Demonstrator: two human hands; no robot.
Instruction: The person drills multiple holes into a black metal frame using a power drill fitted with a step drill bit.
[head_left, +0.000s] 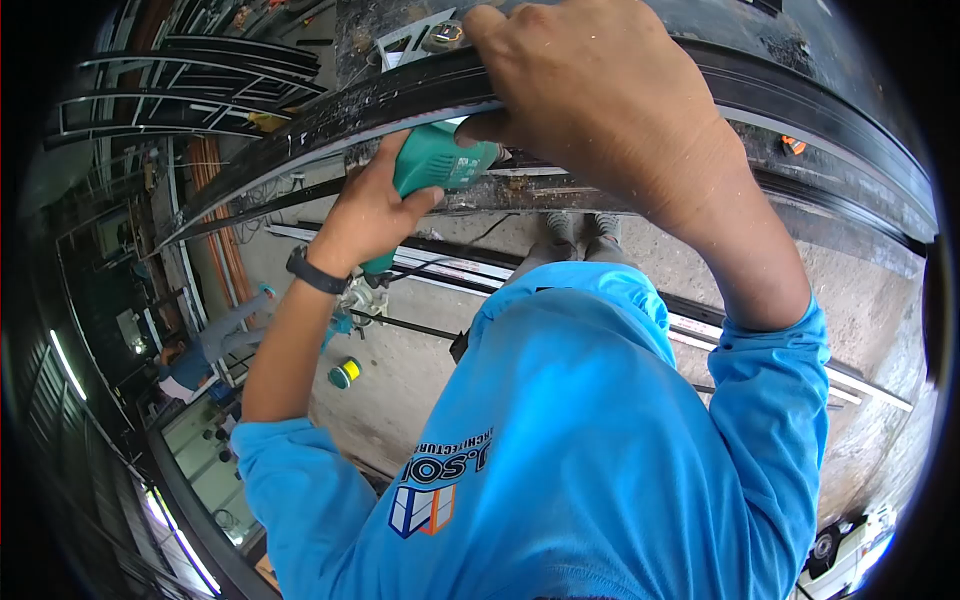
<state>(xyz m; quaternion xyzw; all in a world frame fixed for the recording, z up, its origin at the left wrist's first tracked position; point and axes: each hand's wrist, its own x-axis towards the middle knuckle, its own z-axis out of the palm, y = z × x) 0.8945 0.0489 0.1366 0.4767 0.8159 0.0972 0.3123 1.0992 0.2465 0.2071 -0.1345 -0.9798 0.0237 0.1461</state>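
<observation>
My left hand [372,212], with a black watch on the wrist, is wrapped round a green power drill [445,160]. The drill's chuck points right, beneath my right hand. My right hand [585,95] is closed over a long black metal profile [330,128], its fingers curled down across the near edge. That profile spans the view from left to right and looks bent by the lens. A second dark profile [800,192] runs below it, nearer my body. The drill's tip and its contact point are partly hidden by my right hand.
A tape measure [443,36] and a triangular square [395,50] lie on the dark worktable [360,22]. Black frames [200,90] are stacked left. Long bars [450,262] and a yellow-green roll [344,373] lie on the floor. Another person [205,352] is at left.
</observation>
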